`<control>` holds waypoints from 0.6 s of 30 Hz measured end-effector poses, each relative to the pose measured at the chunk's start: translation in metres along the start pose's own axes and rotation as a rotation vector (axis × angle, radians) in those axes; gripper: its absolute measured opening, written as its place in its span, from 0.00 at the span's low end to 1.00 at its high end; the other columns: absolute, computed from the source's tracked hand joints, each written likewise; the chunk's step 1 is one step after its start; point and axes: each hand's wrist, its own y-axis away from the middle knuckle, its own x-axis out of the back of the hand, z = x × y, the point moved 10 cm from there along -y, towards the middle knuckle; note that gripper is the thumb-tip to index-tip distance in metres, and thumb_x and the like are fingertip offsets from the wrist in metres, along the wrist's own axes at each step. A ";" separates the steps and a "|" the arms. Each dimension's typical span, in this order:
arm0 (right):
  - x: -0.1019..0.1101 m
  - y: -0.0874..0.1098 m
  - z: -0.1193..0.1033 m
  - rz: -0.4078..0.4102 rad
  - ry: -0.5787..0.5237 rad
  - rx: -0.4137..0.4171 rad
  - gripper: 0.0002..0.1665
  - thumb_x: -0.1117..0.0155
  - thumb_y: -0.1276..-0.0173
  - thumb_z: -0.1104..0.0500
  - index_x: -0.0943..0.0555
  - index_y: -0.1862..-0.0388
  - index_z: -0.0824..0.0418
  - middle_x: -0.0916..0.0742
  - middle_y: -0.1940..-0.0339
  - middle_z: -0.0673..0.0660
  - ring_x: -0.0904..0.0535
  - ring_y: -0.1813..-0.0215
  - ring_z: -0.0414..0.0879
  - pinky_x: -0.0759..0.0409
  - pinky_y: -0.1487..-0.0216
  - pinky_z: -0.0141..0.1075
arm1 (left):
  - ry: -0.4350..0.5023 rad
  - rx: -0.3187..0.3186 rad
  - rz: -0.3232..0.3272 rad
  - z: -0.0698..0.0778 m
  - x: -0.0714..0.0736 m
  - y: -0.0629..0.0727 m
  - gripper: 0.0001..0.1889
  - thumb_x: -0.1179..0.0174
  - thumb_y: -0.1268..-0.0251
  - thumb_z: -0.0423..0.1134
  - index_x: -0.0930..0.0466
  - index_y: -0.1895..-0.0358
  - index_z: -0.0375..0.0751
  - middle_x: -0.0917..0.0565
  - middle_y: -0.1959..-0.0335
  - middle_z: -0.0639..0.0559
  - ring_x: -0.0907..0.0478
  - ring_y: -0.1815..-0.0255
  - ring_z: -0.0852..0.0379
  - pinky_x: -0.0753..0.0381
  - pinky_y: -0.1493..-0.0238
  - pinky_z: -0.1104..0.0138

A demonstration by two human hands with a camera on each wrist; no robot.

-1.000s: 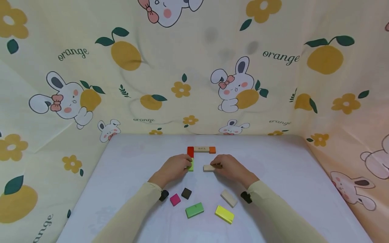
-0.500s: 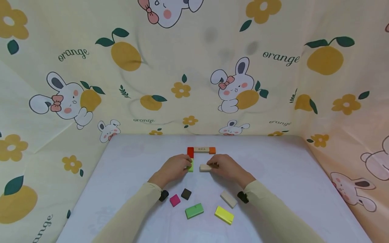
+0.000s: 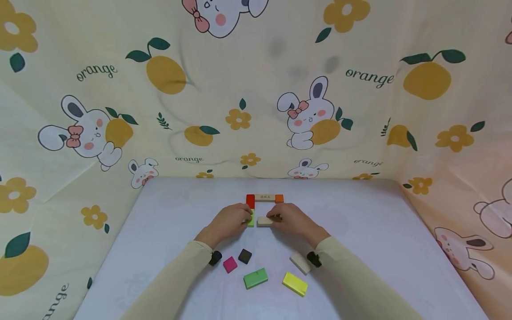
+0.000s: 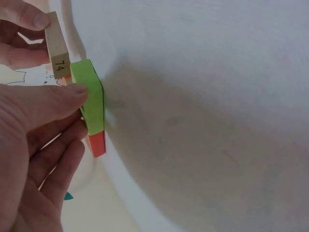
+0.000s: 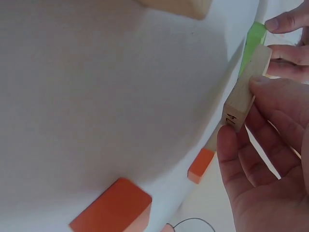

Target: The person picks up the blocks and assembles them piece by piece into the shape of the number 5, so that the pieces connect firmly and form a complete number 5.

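With thumb and fingertips, my left hand (image 3: 230,221) pinches a light green wooden block (image 4: 91,106), whose far end meets a red block (image 3: 250,201). To its right, my right hand (image 3: 295,221) grips a plain wooden block (image 5: 247,89) between thumb and fingers. The number 74 is printed on that block's end. Its left end points at the green block, with a narrow gap between them in the head view. Beyond both hands, a printed wooden block (image 3: 265,198) lies between the red block and an orange block (image 3: 279,198), forming a row.
Nearer on the white table (image 3: 180,209) lie a magenta block (image 3: 230,264), a black block (image 3: 245,256), a green block (image 3: 255,278), a yellow block (image 3: 295,284) and a pale wooden block (image 3: 300,262). Another orange-red block (image 5: 116,208) shows low in the right wrist view. Printed cloth (image 3: 224,89) walls the table.
My right hand has slid left with the plain wooden block, bringing its end close to the light green block. My left hand has stayed in place.
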 end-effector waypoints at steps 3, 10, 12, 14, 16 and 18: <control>-0.001 -0.003 -0.003 0.002 0.004 0.021 0.17 0.21 0.30 0.66 0.09 0.44 0.60 0.09 0.52 0.49 0.17 0.52 0.43 0.14 0.44 0.41 | -0.001 0.005 0.003 0.000 0.000 0.000 0.10 0.27 0.27 0.37 0.06 0.46 0.45 0.14 0.43 0.53 0.19 0.40 0.53 0.19 0.33 0.59; -0.008 -0.009 -0.003 0.017 0.025 0.051 0.16 0.22 0.30 0.66 0.08 0.45 0.59 0.10 0.54 0.48 0.19 0.55 0.40 0.15 0.47 0.39 | 0.000 0.007 0.009 -0.002 0.000 -0.001 0.10 0.26 0.28 0.37 0.05 0.47 0.46 0.14 0.44 0.54 0.20 0.41 0.54 0.19 0.34 0.60; -0.009 -0.010 -0.003 0.021 0.024 0.057 0.15 0.22 0.31 0.67 0.08 0.46 0.60 0.10 0.55 0.48 0.19 0.56 0.41 0.15 0.47 0.40 | -0.001 0.005 0.011 -0.002 -0.001 -0.001 0.10 0.26 0.28 0.37 0.05 0.48 0.46 0.14 0.44 0.54 0.20 0.42 0.55 0.19 0.35 0.61; -0.009 -0.011 -0.004 0.021 0.026 0.057 0.15 0.22 0.31 0.67 0.08 0.46 0.60 0.10 0.55 0.48 0.19 0.55 0.41 0.15 0.47 0.40 | -0.001 0.000 0.014 -0.003 -0.002 -0.002 0.09 0.26 0.28 0.37 0.05 0.48 0.46 0.14 0.45 0.54 0.20 0.42 0.55 0.18 0.35 0.61; -0.010 -0.012 -0.004 0.017 0.023 0.052 0.15 0.23 0.30 0.67 0.08 0.46 0.60 0.10 0.55 0.48 0.19 0.55 0.42 0.15 0.46 0.42 | 0.000 -0.005 0.017 -0.003 -0.003 -0.002 0.09 0.26 0.28 0.37 0.05 0.48 0.46 0.14 0.45 0.54 0.20 0.43 0.55 0.18 0.36 0.61; -0.010 -0.013 -0.005 0.012 0.020 0.049 0.15 0.23 0.30 0.68 0.08 0.46 0.60 0.10 0.56 0.49 0.18 0.56 0.43 0.15 0.46 0.42 | 0.000 -0.011 0.020 -0.003 -0.003 -0.002 0.09 0.26 0.28 0.37 0.05 0.48 0.46 0.14 0.45 0.54 0.19 0.44 0.55 0.18 0.36 0.61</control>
